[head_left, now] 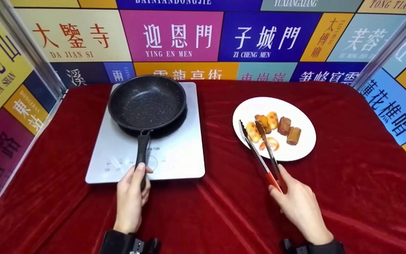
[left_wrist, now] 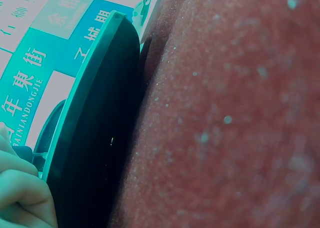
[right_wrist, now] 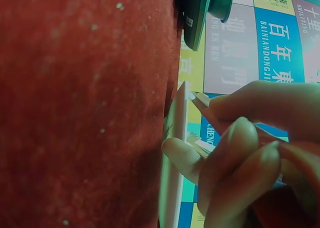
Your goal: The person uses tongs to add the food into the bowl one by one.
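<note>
While the pan (head_left: 147, 101) sits on the cooker (head_left: 174, 155) at the left of the red cloth (head_left: 347, 183), the plate (head_left: 305, 141) lies to its right, well apart from it, with several browned food pieces (head_left: 273, 127) and what looks like a shrimp on it

Left hand (head_left: 130, 201) is curled round the end of the pan handle (head_left: 141, 155), thumb laid along the top. Right hand (head_left: 300, 204) grasps the tongs (head_left: 259, 148) at their red grip, fingers wrapped round both arms, as the right wrist view also shows

Risks, as I judge them, from the biggest thing down. A tug by the left hand could slide the pan off centre on the cooker or tip it, since only the handle's tail is held. The plate rests loose on slippery cloth, so a sideways push from the tongs could shove it. The pieces are small and rounded; a pinch off their middle could let one roll away or drop on the cloth between plate and pan

As for direction, the handle points toward the person, its long axis running from the pan near the wall to the near edge. The tongs run from the right hand up and slightly left, tips spread over the leftmost pieces, one tip on each side; whether they touch the food I cannot tell
</note>
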`<state>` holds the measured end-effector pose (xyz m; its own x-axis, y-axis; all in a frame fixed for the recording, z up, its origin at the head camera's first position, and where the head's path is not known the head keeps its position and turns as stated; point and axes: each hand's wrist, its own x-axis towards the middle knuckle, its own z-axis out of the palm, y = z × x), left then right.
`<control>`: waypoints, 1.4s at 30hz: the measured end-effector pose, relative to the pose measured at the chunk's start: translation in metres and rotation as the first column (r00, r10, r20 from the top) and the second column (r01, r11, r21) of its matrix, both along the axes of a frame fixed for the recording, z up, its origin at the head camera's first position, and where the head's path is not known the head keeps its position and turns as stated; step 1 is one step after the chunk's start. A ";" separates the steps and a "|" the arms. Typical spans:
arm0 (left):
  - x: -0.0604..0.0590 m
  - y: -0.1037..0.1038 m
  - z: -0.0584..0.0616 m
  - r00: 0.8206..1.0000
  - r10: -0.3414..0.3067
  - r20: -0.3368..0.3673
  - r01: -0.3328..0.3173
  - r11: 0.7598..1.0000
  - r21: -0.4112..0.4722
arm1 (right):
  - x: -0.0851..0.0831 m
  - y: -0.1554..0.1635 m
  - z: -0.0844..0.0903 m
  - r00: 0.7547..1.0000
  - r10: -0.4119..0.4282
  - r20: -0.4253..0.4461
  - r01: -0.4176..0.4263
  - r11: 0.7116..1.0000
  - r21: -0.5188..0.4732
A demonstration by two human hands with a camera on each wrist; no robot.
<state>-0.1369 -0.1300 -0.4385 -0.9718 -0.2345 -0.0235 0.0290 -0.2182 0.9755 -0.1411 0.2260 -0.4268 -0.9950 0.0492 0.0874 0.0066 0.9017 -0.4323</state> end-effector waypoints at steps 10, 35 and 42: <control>-0.002 0.004 0.000 1.000 -0.007 0.004 0.007 1.000 -0.022 | 0.001 0.003 0.013 0.995 -0.005 0.099 0.011 0.998 -0.057; -0.001 0.001 0.001 1.000 -0.006 -0.008 0.006 1.000 -0.009 | -0.007 0.035 0.006 0.955 0.126 0.267 0.110 0.689 -0.717; 0.000 0.000 0.000 1.000 0.002 -0.001 -0.002 1.000 -0.003 | -0.012 0.047 -0.007 0.922 0.292 0.254 0.167 0.291 -0.942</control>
<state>-0.1371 -0.1297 -0.4383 -0.9714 -0.2366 -0.0214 0.0309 -0.2151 0.9761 -0.1528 0.2734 -0.4333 -0.9397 -0.1964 -0.2798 0.3078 -0.1295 -0.9426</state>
